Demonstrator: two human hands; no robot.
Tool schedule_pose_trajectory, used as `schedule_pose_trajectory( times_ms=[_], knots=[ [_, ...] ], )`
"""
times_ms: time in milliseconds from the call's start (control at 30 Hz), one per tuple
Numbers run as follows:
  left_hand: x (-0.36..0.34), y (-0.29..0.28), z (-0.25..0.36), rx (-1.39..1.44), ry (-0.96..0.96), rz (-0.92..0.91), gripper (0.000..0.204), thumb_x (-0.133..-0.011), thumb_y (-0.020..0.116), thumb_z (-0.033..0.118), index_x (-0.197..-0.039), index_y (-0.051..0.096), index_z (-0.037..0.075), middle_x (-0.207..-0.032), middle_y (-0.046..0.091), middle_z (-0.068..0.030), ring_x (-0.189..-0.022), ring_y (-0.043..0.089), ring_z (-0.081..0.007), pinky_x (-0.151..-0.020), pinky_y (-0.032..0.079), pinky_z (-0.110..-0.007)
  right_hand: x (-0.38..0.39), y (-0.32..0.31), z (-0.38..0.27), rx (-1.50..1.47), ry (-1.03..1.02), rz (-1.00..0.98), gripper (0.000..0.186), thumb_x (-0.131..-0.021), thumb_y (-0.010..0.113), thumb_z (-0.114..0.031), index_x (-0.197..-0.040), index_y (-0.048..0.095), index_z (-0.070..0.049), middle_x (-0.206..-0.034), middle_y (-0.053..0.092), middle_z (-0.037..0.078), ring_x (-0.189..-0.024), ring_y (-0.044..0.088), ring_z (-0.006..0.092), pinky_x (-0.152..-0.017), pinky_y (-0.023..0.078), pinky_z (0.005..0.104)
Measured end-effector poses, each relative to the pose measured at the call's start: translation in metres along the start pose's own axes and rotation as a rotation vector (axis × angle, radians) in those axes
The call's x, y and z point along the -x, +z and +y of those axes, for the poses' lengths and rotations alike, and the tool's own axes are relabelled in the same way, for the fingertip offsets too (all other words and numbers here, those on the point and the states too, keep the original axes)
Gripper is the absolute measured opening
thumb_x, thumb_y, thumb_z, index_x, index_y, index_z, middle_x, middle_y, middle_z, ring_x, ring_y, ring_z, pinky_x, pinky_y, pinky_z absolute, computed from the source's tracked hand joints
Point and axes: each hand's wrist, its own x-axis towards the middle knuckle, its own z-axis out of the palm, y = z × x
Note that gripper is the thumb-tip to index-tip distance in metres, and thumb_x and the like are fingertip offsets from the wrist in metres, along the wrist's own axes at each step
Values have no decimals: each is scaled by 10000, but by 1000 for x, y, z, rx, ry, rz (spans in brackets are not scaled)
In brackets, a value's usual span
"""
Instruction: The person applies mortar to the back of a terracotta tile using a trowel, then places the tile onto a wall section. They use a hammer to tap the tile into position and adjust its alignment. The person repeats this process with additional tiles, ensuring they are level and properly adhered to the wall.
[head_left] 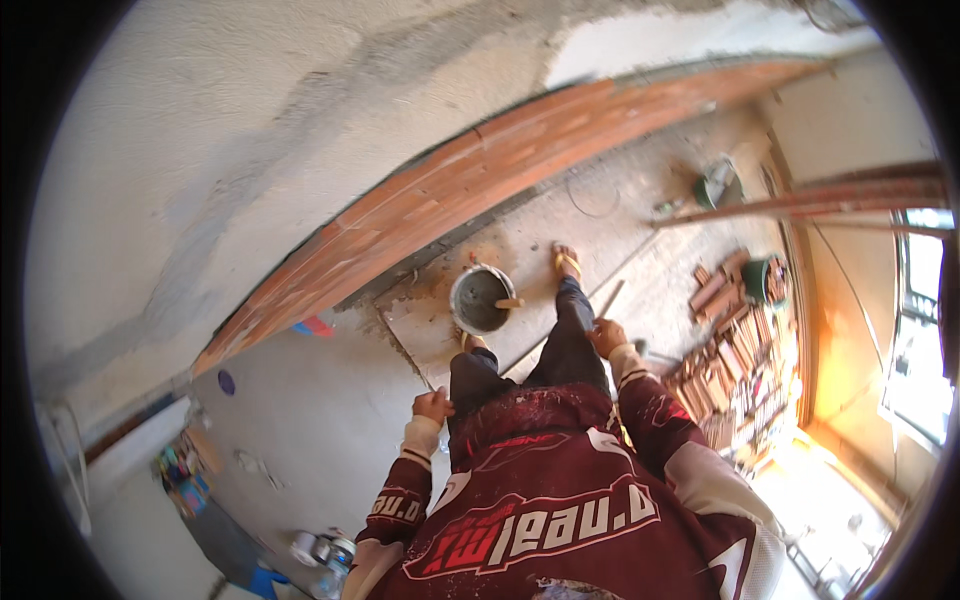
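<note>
My left hand (433,405) hangs beside my left thigh, its fingers curled in. A thin dark line meets its fingertips, and I cannot make out whether that is a held tool or an edge on the floor. By my right thigh is my right hand (606,338), also closed, with whatever it may hold too small to name. On the floor in front of my feet stands a round bucket (456,300) of wet grey mortar (482,298). A wooden handle (510,303) sticks out over its right rim. Neither hand touches the bucket.
A band of bare brick (480,160) runs along the plastered wall (250,110) ahead. Stacked bricks (735,360) and a dark green bucket (765,281) lie at right. Reddish poles (830,198) cross the upper right. Another bucket (718,185) stands farther off.
</note>
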Motion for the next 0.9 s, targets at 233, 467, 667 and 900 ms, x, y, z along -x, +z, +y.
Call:
schedule_pose_trajectory(
  times_ms=[233,467,667,900],
  knots=[
    [-20,-69,-70,-237,43,-180,319,-860,485,68,-1161,512,-34,-846,667,-171,-691,675,-235,-625,536,-337,170,89,48,-185,464,20,457,-819,633,-364,-1111,643,-12,-1032,660,211,-1018,618,347,-897,472,405],
    [-70,-78,-113,-602,-54,-297,362,-815,641,156,-1143,580,16,-842,674,-109,-734,637,-206,-685,516,-332,164,154,100,-245,573,-24,439,-810,651,-326,-1132,624,-30,-1053,648,216,-1028,601,370,-903,466,417],
    [-51,3,-74,-706,-156,-208,640,-844,671,259,-1368,392,19,-1198,564,-199,-1089,561,-273,-864,487,-389,-12,232,193,-292,389,106,423,-804,651,-289,-1141,546,-56,-1046,612,240,-1002,575,411,-877,459,451],
    [-110,86,-59,-681,-212,2,1051,-699,772,359,-1457,146,-12,-1404,344,-263,-1297,363,-372,-1061,311,-407,-198,307,335,60,461,112,564,-712,750,-281,-1213,496,-223,-1155,532,201,-1063,530,374,-867,439,484]
  ],
)
